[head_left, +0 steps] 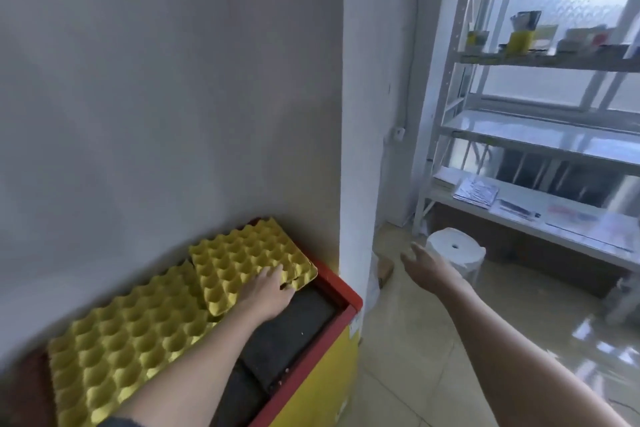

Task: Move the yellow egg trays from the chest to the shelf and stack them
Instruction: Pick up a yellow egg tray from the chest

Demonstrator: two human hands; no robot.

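Observation:
Two yellow egg trays lie on top of the red-and-yellow chest (341, 295) against the grey wall. The far tray (242, 260) sits near the chest's right end. My left hand (268, 291) rests on its front edge, fingers curled over the rim. The near tray (128, 333) lies flat to the left, partly under my left forearm. My right hand (424, 263) hovers empty over the floor to the right, fingers spread. The white metal shelf (540, 135) stands at the far right.
A white wall corner (360, 149) stands between the chest and the shelf. A white round stool (455, 253) sits on the tiled floor before the shelf. Papers lie on the lower shelf board and containers on an upper one. The chest has a dark lid (294, 326).

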